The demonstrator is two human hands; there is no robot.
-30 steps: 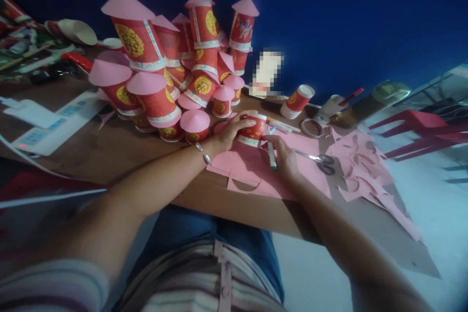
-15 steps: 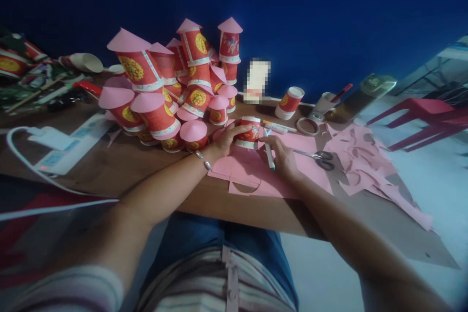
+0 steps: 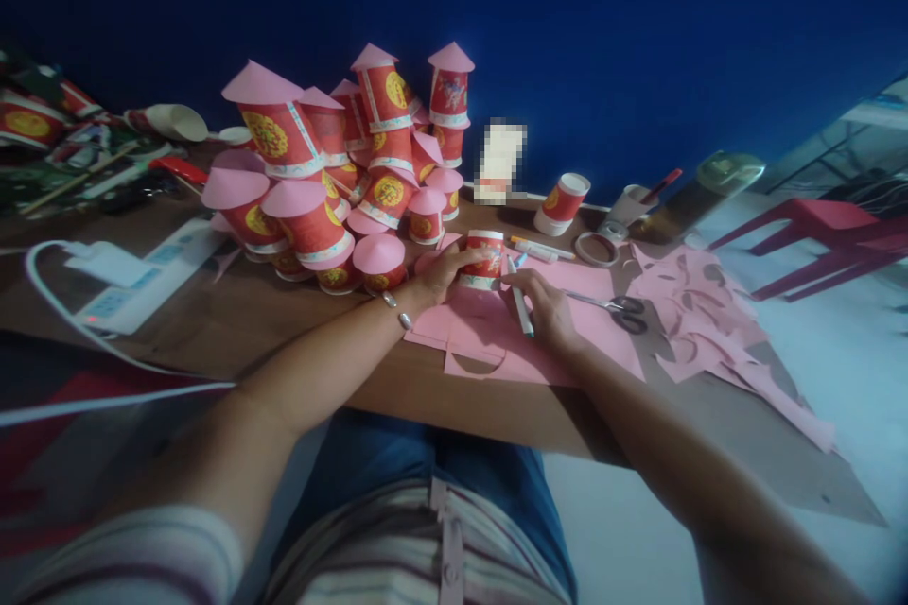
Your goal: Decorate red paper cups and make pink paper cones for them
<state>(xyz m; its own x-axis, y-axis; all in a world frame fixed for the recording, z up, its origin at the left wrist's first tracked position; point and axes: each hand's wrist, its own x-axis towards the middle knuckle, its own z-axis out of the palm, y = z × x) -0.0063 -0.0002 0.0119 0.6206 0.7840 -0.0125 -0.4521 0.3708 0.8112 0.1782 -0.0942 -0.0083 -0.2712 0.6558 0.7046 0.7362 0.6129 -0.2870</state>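
My left hand (image 3: 441, 276), with a bracelet at the wrist, is closed round the side of a red paper cup (image 3: 484, 255). The cup has a printed picture and a white band at top and bottom, and it stands on pink paper (image 3: 489, 326). My right hand (image 3: 545, 307) grips a white marker (image 3: 522, 305) just right of the cup. The marker slants, its teal-marked end pointing down toward me. A small light-blue piece shows above my right fingers; I cannot tell whether it belongs to the marker. Scissors (image 3: 606, 302) lie right of this hand.
Several red cups with pink cone tops (image 3: 288, 128) are piled at left. A power strip (image 3: 146, 274) lies nearer. Behind my hands are an orange pen (image 3: 543, 247), a tape roll (image 3: 597, 249) and another red cup (image 3: 563, 204). Pink scraps (image 3: 709, 312) cover the table's right side.
The view has shifted slightly. The marker in my right hand has changed its slant a little, and its lower end sits further left-to-right tilted. My left hand keeps hold of the cup.
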